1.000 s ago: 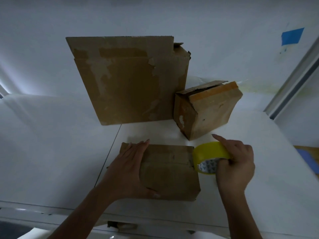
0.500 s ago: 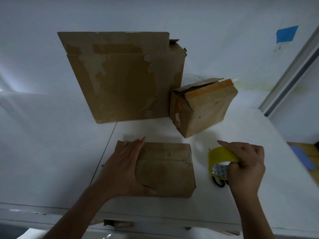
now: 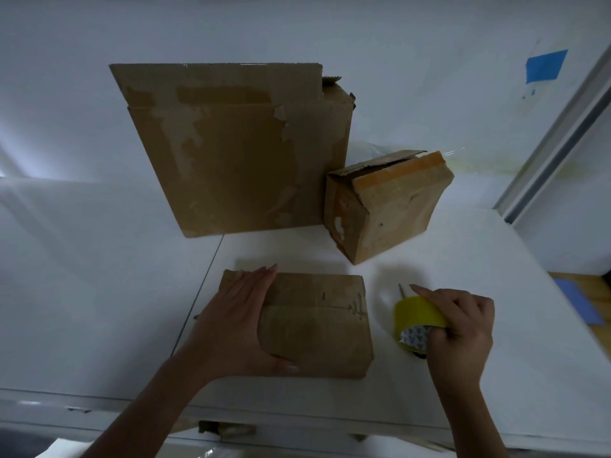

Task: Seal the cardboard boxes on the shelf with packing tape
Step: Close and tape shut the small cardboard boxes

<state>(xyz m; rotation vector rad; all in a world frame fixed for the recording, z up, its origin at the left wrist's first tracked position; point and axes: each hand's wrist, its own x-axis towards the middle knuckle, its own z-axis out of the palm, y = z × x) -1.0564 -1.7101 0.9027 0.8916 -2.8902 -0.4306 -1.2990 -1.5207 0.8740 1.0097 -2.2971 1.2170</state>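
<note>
A view from above of a white shelf in dim light. A flat cardboard box lies nearest the person, at 6 o'clock. The left hand rests on its left half, grip wide open, fingers straight and flat, thumb along the near edge, holding it down. At 3 o'clock of this box, just beside it but apart, the right hand has its grip curled round a yellow tape roll, index finger stretched over the top.

At 12 o'clock a large box stands upright against the wall. At 2 o'clock a medium box has 1 top flap lifted.

The step in hand looks like sealing the flat box. No yellow strip can be made out along its seam. The next move probably calls for finding the tape's free end and bringing the roll to the seam while the left hand steadies the box.

Compared with 1 second ago, the roll has moved from touching the box's right edge out to 3 o'clock. The left hand has not shifted.
</note>
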